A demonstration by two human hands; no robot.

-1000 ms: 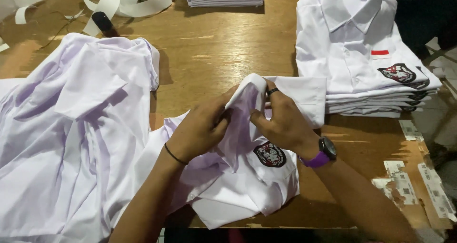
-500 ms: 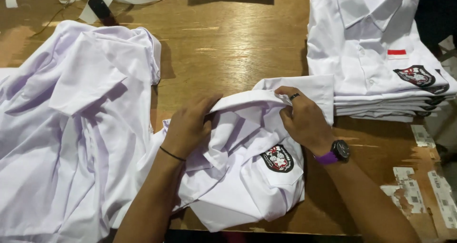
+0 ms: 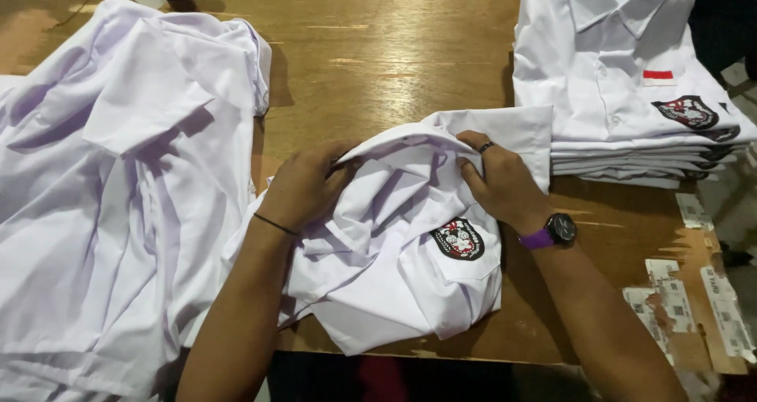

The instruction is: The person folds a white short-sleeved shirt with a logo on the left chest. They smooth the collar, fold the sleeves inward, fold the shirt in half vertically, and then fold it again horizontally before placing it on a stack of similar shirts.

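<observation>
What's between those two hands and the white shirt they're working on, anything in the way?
Nothing visible. The left hand and right hand both rest directly on the crumpled white shirt, fingers pinching its upper fold. The loose shirt pile and folded stack lie off to either side.

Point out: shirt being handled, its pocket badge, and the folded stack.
white shirt (image 3: 394, 292), head view, on the crumpled front panel below the hands.
pocket badge (image 3: 457, 239), head view, on the middle of the dark crest patch.
folded shirt stack (image 3: 607, 94), head view, on the top shirt's front.
</observation>
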